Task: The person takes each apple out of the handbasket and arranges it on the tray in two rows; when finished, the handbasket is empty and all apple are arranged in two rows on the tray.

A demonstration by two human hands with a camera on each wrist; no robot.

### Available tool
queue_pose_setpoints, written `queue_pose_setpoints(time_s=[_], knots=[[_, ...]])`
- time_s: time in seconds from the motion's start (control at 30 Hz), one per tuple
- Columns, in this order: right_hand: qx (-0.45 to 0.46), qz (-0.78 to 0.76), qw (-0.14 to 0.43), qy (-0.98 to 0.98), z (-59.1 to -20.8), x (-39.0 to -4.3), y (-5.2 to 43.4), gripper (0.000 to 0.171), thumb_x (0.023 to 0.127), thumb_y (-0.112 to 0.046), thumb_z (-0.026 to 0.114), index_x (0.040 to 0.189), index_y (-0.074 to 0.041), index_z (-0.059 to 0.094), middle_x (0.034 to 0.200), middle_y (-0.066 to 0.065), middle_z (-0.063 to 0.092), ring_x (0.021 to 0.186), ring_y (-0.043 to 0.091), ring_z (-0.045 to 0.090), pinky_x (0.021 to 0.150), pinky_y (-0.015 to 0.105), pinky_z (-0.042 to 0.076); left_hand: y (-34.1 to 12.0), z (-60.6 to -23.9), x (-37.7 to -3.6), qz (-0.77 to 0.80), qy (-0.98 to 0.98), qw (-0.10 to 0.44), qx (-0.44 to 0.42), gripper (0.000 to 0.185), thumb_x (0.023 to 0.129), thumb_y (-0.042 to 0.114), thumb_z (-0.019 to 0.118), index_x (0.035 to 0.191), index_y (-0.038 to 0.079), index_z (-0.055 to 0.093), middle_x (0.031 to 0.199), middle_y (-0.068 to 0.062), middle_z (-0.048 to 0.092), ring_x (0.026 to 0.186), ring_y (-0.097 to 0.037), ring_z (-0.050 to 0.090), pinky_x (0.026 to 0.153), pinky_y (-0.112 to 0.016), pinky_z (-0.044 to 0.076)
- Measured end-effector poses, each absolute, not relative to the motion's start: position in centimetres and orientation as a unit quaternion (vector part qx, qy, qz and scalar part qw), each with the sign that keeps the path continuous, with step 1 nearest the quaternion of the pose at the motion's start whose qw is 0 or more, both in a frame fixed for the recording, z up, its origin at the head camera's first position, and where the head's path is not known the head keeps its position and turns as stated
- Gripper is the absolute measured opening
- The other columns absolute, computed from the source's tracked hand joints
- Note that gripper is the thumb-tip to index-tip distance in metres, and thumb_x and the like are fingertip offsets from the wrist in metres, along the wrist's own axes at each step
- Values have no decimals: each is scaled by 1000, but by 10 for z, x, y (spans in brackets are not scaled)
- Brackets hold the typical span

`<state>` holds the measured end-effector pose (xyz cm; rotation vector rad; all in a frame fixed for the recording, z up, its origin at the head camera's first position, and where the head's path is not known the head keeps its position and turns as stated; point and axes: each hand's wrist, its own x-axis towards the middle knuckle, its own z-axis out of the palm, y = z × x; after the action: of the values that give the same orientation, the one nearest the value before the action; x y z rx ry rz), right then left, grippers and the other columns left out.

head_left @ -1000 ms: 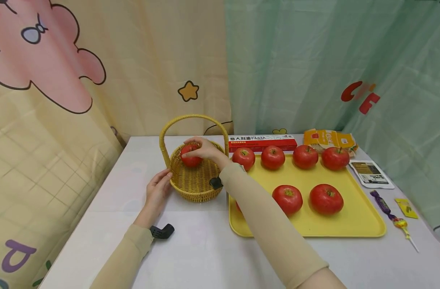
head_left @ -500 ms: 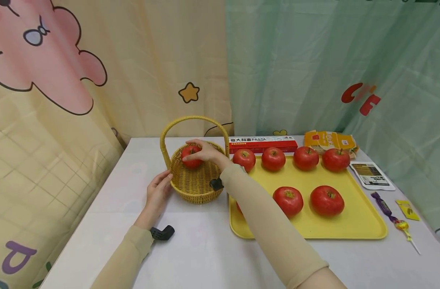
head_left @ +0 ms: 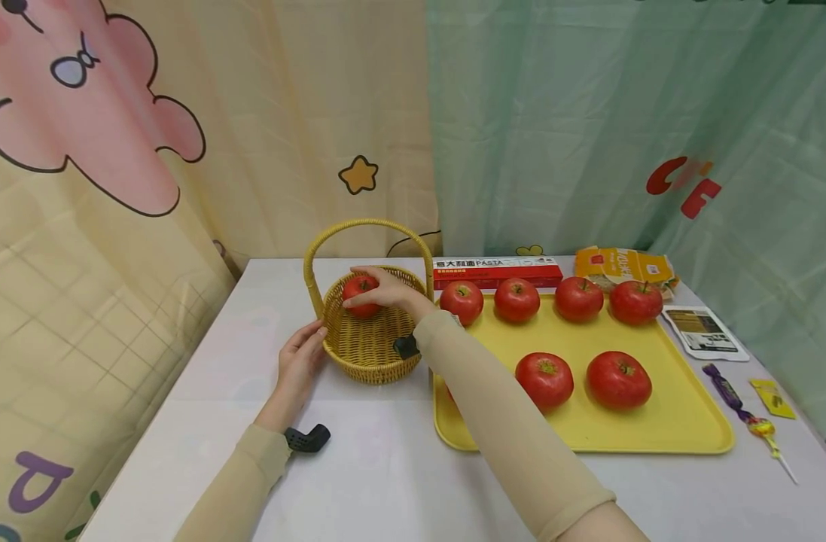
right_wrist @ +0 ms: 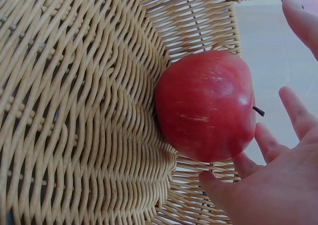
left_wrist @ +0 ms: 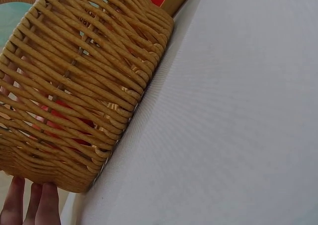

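Observation:
A red apple (right_wrist: 208,106) lies inside a yellow wicker basket (head_left: 379,371) with a tall hoop handle, against the far left of its inner wall in the head view. My right hand (head_left: 390,291) reaches over the rim with its fingers around the apple. In the right wrist view those fingers are spread and mostly straight, some at the apple's lower right side, near its stem. My left hand (head_left: 300,364) rests its straight fingertips (left_wrist: 47,205) on the basket's left outer side. Through the weave in the left wrist view, red patches of the apple show.
Right of the basket, a yellow tray (head_left: 656,440) bears several red apples (head_left: 619,380), one mostly hidden by my right sleeve. Behind it lie a pasta box (head_left: 497,272) and an orange packet (head_left: 623,267). A white pouch (head_left: 705,333), candy (head_left: 727,388) and lollipop (head_left: 765,429) lie along the right.
The head view has shifted slightly, carrying everything a little right and down. Both hands, the basket and the apple stay almost in place; the right fingers cover slightly less of the apple.

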<state>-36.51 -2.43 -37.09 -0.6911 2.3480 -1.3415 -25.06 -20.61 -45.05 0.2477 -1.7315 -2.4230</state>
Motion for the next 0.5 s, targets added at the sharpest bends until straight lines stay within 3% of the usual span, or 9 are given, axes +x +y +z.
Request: queue_pose_setpoints(time_s=[0.3, 0.5], knots=[[-249, -479, 178, 823, -371, -364, -23, 81, 77, -31, 77, 145, -23, 34, 146, 3, 36, 129, 19, 36, 106, 39, 32, -206, -449, -250, -805, -583, 71, 80, 45, 93, 18, 61, 131, -1, 47, 126, -5, 50, 103, -10, 57, 88, -23, 47], [-245, -466, 182, 831, -372, -363, -23, 82, 78, -35, 76, 146, -24, 31, 146, 4, 34, 130, 21, 33, 106, 42, 31, -206, -451, -250, -807, -580, 77, 81, 37, 91, 18, 63, 125, 4, 55, 122, -2, 53, 103, -10, 57, 88, -23, 47]])
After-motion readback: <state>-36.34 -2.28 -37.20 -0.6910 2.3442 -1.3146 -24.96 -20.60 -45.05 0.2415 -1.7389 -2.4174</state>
